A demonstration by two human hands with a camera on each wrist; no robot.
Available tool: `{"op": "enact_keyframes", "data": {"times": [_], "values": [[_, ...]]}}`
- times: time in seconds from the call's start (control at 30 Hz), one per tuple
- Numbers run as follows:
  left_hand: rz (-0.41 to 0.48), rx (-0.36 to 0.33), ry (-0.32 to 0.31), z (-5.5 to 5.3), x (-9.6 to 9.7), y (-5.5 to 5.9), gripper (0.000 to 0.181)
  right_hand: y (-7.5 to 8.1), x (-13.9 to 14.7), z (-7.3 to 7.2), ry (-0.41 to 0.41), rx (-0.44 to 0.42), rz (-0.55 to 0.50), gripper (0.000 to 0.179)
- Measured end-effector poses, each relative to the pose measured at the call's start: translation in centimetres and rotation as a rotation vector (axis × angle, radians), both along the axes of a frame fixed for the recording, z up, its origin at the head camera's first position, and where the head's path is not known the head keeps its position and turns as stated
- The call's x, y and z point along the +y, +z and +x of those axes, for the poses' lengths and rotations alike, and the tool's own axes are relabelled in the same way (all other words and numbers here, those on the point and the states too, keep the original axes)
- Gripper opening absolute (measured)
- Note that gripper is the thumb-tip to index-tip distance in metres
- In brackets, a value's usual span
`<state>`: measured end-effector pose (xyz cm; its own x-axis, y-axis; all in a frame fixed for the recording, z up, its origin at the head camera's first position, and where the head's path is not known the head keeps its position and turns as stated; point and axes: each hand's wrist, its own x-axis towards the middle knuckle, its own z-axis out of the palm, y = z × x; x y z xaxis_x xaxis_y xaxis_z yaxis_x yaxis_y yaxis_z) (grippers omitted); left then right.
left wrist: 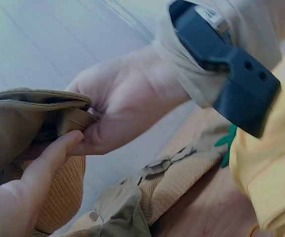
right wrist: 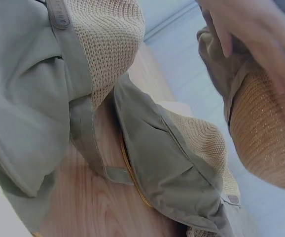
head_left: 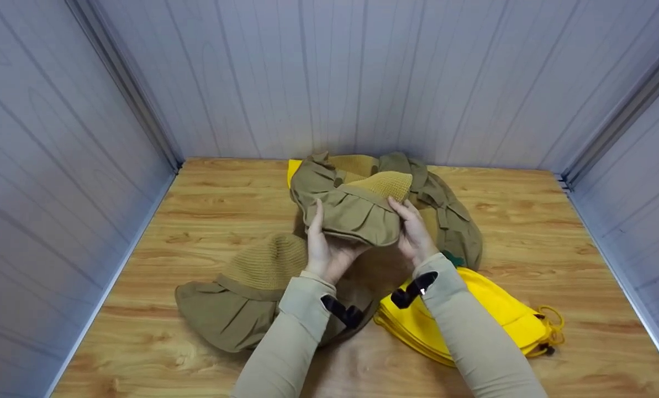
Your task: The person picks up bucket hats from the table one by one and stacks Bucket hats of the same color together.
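Note:
Both hands hold a sun hat (head_left: 357,215) with a tan knitted crown and a khaki pleated brim, raised over the middle of the table. The left hand (head_left: 326,254) grips the brim's near left side, thumb on top and fingers beneath. At the brim's right side, the right hand (head_left: 416,235) pinches it, its thumb near the crown band. In the left wrist view the brim (left wrist: 14,118) appears folded in layers between the hands. A similar sun hat (head_left: 263,271) rests on the table at the left, partly behind the left forearm.
More khaki sun hats (head_left: 456,221) lie heaped at the back and right of the wooden table (head_left: 196,204). Yellow folded cloth (head_left: 495,309) with cords and a dark toggle lies under the right forearm, a green piece (head_left: 453,258) beside it. Panelled walls (head_left: 329,83) enclose three sides.

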<state>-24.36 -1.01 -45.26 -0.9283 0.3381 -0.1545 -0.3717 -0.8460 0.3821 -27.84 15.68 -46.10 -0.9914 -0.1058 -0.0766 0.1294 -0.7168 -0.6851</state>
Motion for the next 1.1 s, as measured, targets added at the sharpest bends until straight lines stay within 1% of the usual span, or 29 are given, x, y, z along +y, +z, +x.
{"op": "enact_keyframes", "data": {"times": [0.07, 0.13, 0.23, 0.33, 0.4, 0.47, 0.57, 0.63, 0.73, 0.77, 0.83, 0.9, 1.0, 1.1], "values": [[0.014, -0.012, -0.007, -0.1, 0.1, -0.1, 0.061, -0.1, 0.1, 0.1, -0.002, 0.006, 0.009, 0.012], [0.008, -0.011, -0.014, 0.0, 0.2, -0.2, 0.054, 0.0, 0.2, 0.1, 0.001, 0.004, 0.018, 0.012], [-0.047, 0.018, -0.011, 0.3, 0.5, -0.3, 0.046, 0.0, 0.5, 0.0, 0.008, -0.012, 0.027, 0.011], [-0.114, 0.051, 0.024, 0.7, 0.8, -0.2, 0.043, 0.1, 1.0, 0.0, 0.010, -0.029, 0.051, 0.012], [-0.157, 0.071, 0.055, 0.9, 1.0, -0.2, 0.042, 0.2, 1.1, 0.0, -0.004, -0.035, 0.071, 0.014], [-0.178, 0.082, 0.079, 1.0, 1.2, -0.2, 0.042, 0.3, 1.2, 0.0, -0.009, -0.032, 0.093, 0.016], [-0.201, 0.101, 0.107, 1.1, 1.3, -0.1, 0.042, 0.4, 1.3, 0.1, -0.020, -0.021, 0.125, 0.028], [-0.213, 0.109, 0.119, 1.1, 1.4, -0.1, 0.043, 0.4, 1.2, 0.3, -0.032, -0.023, 0.132, 0.040], [-0.229, 0.108, 0.141, 1.2, 1.5, 0.0, 0.043, 0.4, 1.1, 0.8, -0.068, -0.059, 0.114, 0.062], [-0.225, 0.105, 0.152, 1.2, 1.6, 0.0, 0.044, 0.4, 1.0, 1.0, -0.077, -0.069, 0.096, 0.065], [-0.218, 0.092, 0.180, 1.2, 1.8, 0.1, 0.044, 0.2, 0.7, 1.3, -0.095, -0.094, 0.030, 0.063], [-0.208, 0.083, 0.212, 1.3, 2.1, 0.2, 0.045, 0.1, 0.2, 1.6, -0.103, -0.105, -0.045, 0.053], [-0.198, 0.077, 0.255, 1.4, 2.6, 0.4, 0.045, -0.1, -0.8, 2.2, -0.110, -0.115, -0.194, 0.037], [-0.204, 0.087, 0.284, 1.5, 3.1, 0.4, 0.045, 0.0, -1.9, 2.7, -0.108, -0.138, -0.333, 0.036]]}}
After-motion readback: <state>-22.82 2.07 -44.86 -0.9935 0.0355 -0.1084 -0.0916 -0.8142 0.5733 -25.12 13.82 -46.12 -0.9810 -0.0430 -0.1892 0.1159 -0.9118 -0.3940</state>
